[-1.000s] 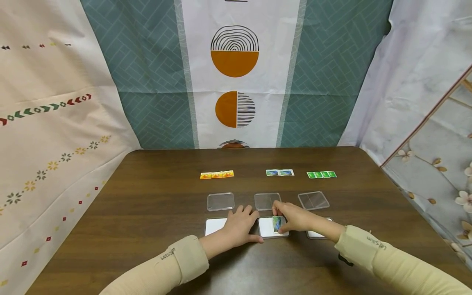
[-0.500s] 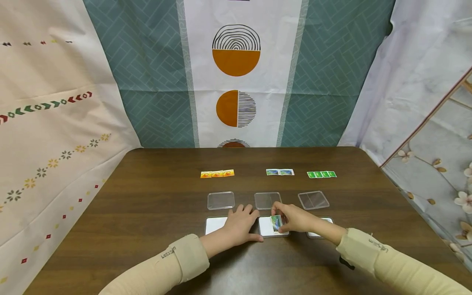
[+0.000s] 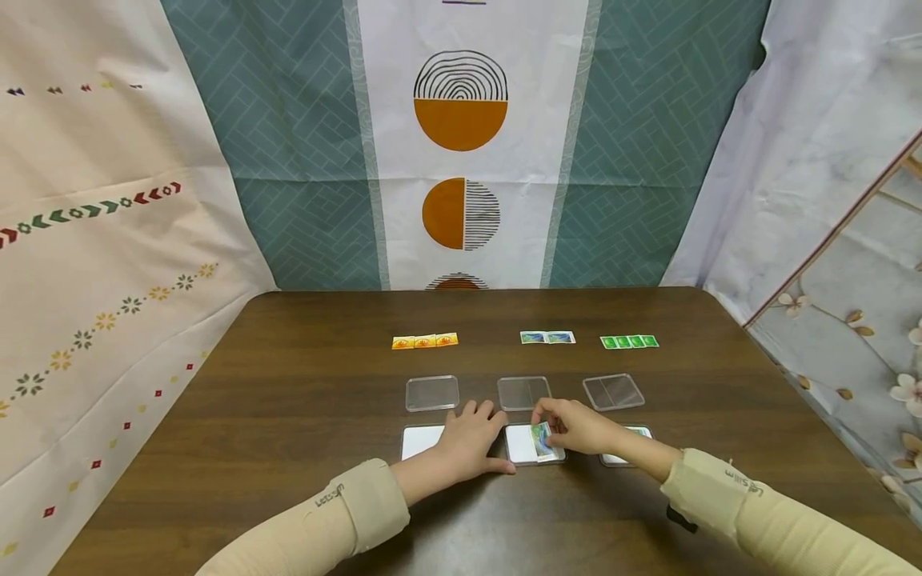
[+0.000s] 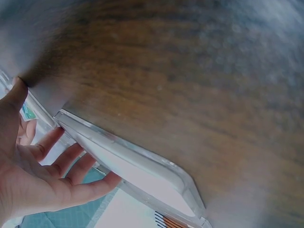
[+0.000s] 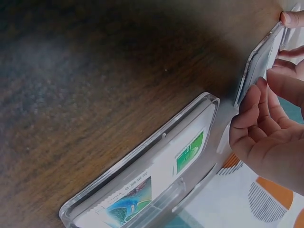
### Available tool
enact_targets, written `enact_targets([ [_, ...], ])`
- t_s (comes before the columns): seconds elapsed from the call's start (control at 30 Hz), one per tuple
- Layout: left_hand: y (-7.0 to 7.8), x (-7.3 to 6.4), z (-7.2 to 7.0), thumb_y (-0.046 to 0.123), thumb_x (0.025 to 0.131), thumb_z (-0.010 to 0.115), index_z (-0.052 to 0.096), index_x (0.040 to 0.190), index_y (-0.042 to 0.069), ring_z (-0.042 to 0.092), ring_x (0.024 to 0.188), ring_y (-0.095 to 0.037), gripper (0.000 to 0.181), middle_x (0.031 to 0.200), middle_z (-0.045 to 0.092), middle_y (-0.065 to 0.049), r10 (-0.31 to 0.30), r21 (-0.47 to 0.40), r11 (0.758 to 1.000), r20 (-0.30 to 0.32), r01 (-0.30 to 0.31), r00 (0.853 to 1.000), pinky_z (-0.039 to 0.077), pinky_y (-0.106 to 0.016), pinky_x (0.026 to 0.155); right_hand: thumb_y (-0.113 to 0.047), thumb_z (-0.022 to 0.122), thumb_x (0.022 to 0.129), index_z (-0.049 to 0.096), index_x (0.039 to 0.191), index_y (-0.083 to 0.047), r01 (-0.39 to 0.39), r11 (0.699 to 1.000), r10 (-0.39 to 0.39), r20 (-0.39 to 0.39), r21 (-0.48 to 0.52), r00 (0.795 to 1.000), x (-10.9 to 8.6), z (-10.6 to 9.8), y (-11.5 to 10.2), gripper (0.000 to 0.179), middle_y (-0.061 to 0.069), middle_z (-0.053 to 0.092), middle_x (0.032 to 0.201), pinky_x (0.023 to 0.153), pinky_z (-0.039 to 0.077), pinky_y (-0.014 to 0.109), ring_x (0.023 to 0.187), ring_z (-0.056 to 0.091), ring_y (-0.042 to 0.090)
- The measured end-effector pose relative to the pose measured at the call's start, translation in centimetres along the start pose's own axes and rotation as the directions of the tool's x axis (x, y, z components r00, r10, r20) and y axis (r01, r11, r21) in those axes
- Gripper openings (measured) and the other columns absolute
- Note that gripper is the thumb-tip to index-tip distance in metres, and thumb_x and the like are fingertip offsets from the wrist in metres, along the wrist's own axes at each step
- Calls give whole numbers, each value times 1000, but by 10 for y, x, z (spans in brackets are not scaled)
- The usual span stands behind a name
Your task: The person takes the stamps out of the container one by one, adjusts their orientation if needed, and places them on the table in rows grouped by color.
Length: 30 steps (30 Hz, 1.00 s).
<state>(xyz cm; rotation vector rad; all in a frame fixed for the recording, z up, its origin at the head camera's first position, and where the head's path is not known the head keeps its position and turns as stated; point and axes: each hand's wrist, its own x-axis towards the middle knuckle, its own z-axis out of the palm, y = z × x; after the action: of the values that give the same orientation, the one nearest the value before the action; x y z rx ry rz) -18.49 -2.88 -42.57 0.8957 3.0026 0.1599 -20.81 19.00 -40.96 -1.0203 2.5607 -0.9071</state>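
My right hand [image 3: 579,428] bends over the middle white-backed clear case [image 3: 519,448], thumb and forefinger pinching at a blue-green postage stamp [image 3: 543,450] on the right part of its white card. In the right wrist view those fingertips are right at the case's edge, and the stamp is hidden. With fingers spread, my left hand [image 3: 468,444] rests across the left white-backed case [image 3: 418,440], its thumb at the middle case's near left corner. The right-hand case [image 5: 164,166] holds a blue-green stamp [image 5: 130,204] and a green stamp [image 5: 190,153]; my right wrist partly covers it in the head view.
Behind the cases lie three clear lids: left [image 3: 432,394], middle [image 3: 523,394] and right [image 3: 613,391]. Farther back are rows of orange stamps [image 3: 425,342], blue-green stamps [image 3: 547,338] and green stamps [image 3: 629,342]. A patterned curtain [image 3: 310,160] hangs behind the table.
My right thumb has slid up from the stamp's near end to its right side. The stamp has tilted and shifted slightly on the card. My left hand stays in place.
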Motion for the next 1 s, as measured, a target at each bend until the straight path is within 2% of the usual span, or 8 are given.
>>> enact_targets([
  [0.33,0,-1,1,63,72,67,56,117,18,51,98,-22,65,111,54,-3,5,-3,1000,-3,-5,1000,48,-49,76,6,63,83,59,99,1,4,997,-5,14,77,1000,1,-3,3,17,-3,44,68,53,33,18,57,35,2],
  [0.77,1,-1,-2,63,72,67,56,118,18,51,99,-21,66,112,54,-3,0,3,1000,2,0,1000,48,-49,78,7,62,83,59,103,6,-4,988,2,16,152,1000,4,-6,3,20,3,54,65,51,35,16,55,38,-1],
  [1.0,1,-1,-2,63,72,67,56,118,18,51,98,-21,66,111,54,-3,1,0,1000,7,-1,1000,48,-48,76,5,68,79,64,88,9,-20,973,25,-19,228,1000,4,-5,4,10,6,57,63,52,37,15,56,42,-4],
])
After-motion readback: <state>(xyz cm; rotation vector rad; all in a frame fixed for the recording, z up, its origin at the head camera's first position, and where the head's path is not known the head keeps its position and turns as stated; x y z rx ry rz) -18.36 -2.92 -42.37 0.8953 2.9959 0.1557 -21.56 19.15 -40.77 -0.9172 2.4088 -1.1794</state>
